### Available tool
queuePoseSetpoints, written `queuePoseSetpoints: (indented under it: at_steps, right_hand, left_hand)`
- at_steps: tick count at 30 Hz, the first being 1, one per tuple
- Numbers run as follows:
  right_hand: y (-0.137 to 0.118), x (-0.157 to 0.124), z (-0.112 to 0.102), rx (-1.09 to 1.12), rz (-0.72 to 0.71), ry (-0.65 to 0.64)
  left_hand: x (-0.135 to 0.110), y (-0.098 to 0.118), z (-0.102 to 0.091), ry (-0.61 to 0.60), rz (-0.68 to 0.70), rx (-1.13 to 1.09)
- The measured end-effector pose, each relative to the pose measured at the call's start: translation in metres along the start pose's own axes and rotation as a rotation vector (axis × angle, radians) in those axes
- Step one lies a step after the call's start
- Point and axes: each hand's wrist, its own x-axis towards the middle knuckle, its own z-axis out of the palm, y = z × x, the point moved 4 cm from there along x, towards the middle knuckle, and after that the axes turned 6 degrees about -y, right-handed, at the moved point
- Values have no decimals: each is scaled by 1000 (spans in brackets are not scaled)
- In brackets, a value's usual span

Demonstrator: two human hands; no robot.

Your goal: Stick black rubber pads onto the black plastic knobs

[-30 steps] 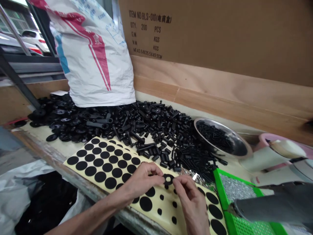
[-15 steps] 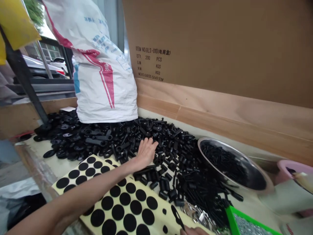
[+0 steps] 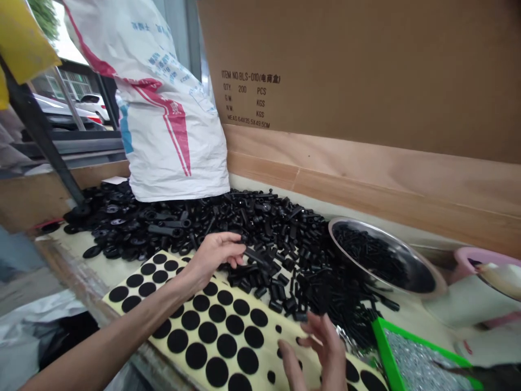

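My left hand (image 3: 217, 254) is closed, thumb against fingers, on one end of a black plastic lever-like part (image 3: 258, 258). The part points right, just above the heap of black plastic parts (image 3: 280, 217). Low in the view, my right hand (image 3: 321, 353) is open, thumb and fingers apart, with nothing visible between them. Beneath it lies a pale yellow backing sheet (image 3: 271, 347) with rows of round black stickers (image 3: 227, 345) and several small black dots. My left forearm crosses over the sheet's left part.
A steel bowl (image 3: 431, 277) of thin black parts stands at the right. Nearer are a green tray (image 3: 380, 347) of small metal pieces and a pink container (image 3: 464, 260). A white sack (image 3: 179, 146) stands behind the heap, with a large cardboard box (image 3: 366, 70) along the back.
My left hand has come out of the heap, toward me and left, with the black lever-like part. My right hand has risen into view and opened; the flat black piece it held is no longer visible.
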Motion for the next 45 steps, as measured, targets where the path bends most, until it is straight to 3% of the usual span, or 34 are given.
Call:
queuePoseSetpoints:
  at_steps: [3, 5, 10, 13, 16, 20, 23, 28, 35, 45]
  right_hand:
    - [-14, 2, 6, 191, 162, -151]
    - [-20, 1, 7, 293, 295, -182]
    - [-34, -10, 17, 596, 641, -201]
    - [-37, -17, 23, 674, 743, -216]
    - [-29, -17, 13, 564, 723, -167]
    - [-6, -11, -17, 342, 650, 18]
    - [1, -9, -22, 352, 639, -78]
    - [-9, -18, -9, 457, 743, -284]
    - [-10, -26, 3, 521, 822, -316]
    - [-6, -30, 3, 494, 852, -284]
  left_hand:
    - [-41, -3, 20, -197, -187, -289]
    - [-59, -6, 32, -259, -245, -451]
    - [-87, -15, 60, -295, -169, -547]
    - [-96, -22, 74, -278, -131, -563]
    - [-98, -28, 74, -196, -156, -553]
    - [-97, -37, 67, -210, -265, -555]
    - [-96, -43, 67, -236, -287, -531]
    - [-97, -46, 76, -232, -304, -538]
    - [-96, -43, 84, -218, -300, -550]
    - [-96, -46, 84, -221, -269, -555]
